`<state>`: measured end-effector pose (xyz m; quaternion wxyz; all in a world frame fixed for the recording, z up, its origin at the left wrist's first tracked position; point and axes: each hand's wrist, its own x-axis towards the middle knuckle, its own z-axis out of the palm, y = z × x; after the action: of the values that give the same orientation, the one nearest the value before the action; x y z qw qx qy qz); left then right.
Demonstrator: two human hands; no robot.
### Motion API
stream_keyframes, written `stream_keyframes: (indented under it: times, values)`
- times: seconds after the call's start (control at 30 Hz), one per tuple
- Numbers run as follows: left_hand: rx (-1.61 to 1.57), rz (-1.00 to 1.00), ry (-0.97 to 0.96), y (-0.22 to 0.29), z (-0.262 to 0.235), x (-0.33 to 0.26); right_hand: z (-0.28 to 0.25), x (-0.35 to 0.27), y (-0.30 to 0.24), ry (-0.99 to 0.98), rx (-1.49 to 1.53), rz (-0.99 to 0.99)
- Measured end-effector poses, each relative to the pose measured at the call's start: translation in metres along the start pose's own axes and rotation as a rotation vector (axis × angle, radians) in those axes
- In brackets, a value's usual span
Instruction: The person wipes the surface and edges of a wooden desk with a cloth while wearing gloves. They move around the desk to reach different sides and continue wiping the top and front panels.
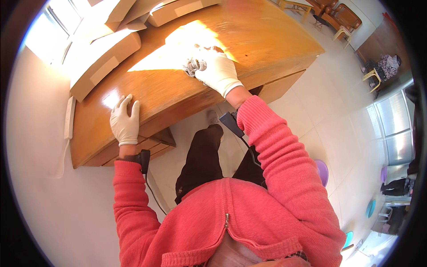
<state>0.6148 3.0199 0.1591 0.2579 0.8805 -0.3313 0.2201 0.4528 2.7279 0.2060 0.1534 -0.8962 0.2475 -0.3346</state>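
Note:
My right hand [218, 69], in a white glove, is closed on a crumpled grey cloth [192, 66] and presses it onto the glossy wooden desk top [178, 93], at the edge of a bright patch of sunlight. My left hand [125, 120], also gloved in white, lies flat with fingers apart on the desk's near edge, above a drawer, and holds nothing. Red sleeves cover both forearms, each with a small black device strapped at the wrist.
Several flat cardboard boxes [104, 58] are stacked at the back left of the desk, next to a bright window. A white strip [69, 118] hangs at the desk's left end. Wooden chairs [342, 18] stand far right, and coloured stools [322, 171] dot the tiled floor.

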Motion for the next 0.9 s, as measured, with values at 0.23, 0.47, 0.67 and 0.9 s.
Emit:
stream_keyframes:
  times: [0.23, 0.47, 0.67, 0.9]
  values:
    - [-0.006, 0.0, -0.024, 0.0, -0.001, 0.0, -0.058, 0.013, 0.111, -0.046, -0.154, 0.234]
    - [-0.01, 0.038, -0.012, 0.008, -0.003, 0.004, -0.135, 0.057, 0.269, -0.058, -0.197, 0.612]
    - [-0.033, 0.04, -0.003, 0.019, -0.005, 0.008, -0.178, 0.092, 0.401, 0.002, -0.315, 0.842]
    - [-0.055, 0.021, -0.024, 0.032, -0.003, 0.013, -0.177, 0.157, 0.49, -0.248, -0.454, 0.801]
